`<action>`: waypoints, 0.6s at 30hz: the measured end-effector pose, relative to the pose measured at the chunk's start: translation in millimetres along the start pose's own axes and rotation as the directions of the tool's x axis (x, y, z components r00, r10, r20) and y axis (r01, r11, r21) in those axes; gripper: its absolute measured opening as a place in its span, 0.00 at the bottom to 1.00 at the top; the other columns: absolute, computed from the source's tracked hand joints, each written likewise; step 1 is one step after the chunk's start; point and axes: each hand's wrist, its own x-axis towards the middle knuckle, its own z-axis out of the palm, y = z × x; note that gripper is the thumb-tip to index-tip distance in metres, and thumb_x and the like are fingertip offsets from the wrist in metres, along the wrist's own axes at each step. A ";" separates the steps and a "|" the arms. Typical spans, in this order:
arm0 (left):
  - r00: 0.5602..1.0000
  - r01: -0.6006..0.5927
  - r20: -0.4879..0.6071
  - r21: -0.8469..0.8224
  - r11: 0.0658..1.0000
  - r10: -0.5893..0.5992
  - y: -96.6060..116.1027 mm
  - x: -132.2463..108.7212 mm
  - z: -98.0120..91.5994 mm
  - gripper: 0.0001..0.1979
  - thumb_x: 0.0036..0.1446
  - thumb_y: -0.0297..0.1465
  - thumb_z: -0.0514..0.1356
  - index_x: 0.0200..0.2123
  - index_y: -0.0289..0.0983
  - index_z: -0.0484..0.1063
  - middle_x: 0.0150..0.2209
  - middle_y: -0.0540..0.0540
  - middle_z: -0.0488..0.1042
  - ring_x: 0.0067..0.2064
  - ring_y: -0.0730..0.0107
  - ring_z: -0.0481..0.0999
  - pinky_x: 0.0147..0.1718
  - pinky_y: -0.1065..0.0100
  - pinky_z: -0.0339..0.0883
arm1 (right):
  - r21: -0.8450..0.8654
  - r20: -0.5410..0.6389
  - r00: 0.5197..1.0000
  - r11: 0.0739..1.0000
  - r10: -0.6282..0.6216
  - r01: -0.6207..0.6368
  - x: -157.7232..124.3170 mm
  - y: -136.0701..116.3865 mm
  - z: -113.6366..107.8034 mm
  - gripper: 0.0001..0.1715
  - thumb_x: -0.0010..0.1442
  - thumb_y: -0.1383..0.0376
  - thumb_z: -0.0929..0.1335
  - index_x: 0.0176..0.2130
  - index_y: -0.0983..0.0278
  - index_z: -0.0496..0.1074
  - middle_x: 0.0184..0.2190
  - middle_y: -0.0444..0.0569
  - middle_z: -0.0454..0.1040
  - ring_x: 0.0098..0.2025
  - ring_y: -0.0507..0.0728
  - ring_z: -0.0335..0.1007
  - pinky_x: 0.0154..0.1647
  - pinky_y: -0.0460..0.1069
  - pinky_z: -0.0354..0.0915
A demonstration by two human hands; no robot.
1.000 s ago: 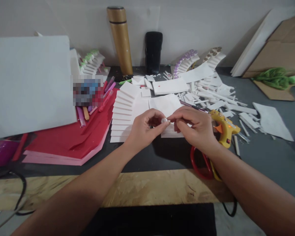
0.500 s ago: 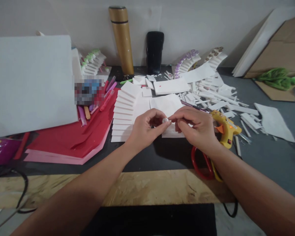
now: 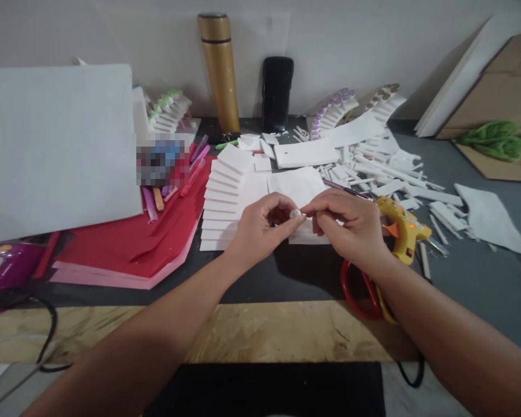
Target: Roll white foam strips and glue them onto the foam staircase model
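Between the thumb and index finger of my left hand point(image 3: 263, 226) is a small, white, rounded piece point(image 3: 294, 214), too small to name. My right hand point(image 3: 351, 223) meets it from the other side, its index fingertip at the piece and its other fingers curled; anything within them is hidden. Both hands are raised over a white sheet point(image 3: 297, 179). Left of it lies a fan of stepped white strips point(image 3: 219, 200), partly behind my left hand. A yellow glue gun point(image 3: 404, 234) lies beside my right wrist. Red-handled scissors point(image 3: 375, 301) show partly under my right forearm.
White offcuts point(image 3: 386, 174) litter the right side. Red sheets point(image 3: 113, 246) and a large white board point(image 3: 61, 150) occupy the left. At the back stand a gold flask point(image 3: 221, 75), a black phone-like object point(image 3: 278, 92) and small stair models point(image 3: 332, 113). A cord point(image 3: 52, 330) hangs at left.
The whole view has shifted slightly, so things appear a little further right. My hands keep the same pose around the small white piece.
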 end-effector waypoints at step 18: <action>1.000 0.001 -0.001 -0.017 1.000 -0.001 -0.5 0.3 0.4 0.08 0.58 0.33 0.68 0.35 0.37 0.75 0.32 0.50 0.74 0.32 0.75 0.71 0.32 0.72 0.67 | -0.003 0.008 1.000 1.000 0.012 -0.012 0.0 -0.9 -0.1 0.18 0.55 0.78 0.64 0.33 0.63 0.80 0.27 0.45 0.74 0.26 0.50 0.68 0.26 0.48 0.63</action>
